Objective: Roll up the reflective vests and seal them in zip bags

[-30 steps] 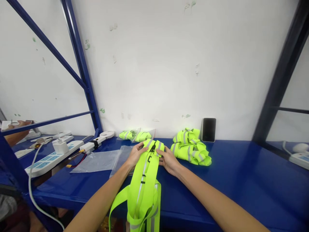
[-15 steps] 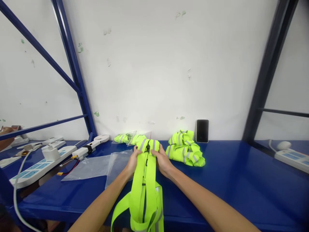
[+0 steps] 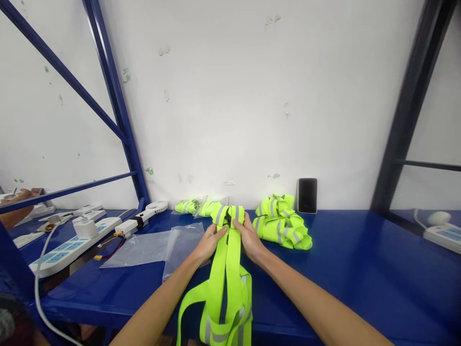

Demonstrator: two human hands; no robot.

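A neon-yellow reflective strap vest (image 3: 228, 269) lies across the blue shelf (image 3: 342, 259) and hangs over its front edge. My left hand (image 3: 209, 241) and my right hand (image 3: 249, 238) pinch its far end from both sides, close to a black buckle. Both hands are closed on the straps. A pile of folded yellow vests (image 3: 283, 223) sits just right of my right hand. Clear plastic bags (image 3: 158, 245) lie flat left of my left hand.
A bagged yellow vest (image 3: 192, 206) rests against the wall. A black phone (image 3: 307, 195) leans upright behind the pile. White power strips (image 3: 68, 242) and a small white fan (image 3: 144, 216) sit left, another strip (image 3: 441, 233) far right. A dark blue post (image 3: 122, 125) stands left; another person's hand (image 3: 16, 199) shows far left.
My hands keep their grip on the vest's far end and have gathered the straps closer together. The camera view has shifted slightly.
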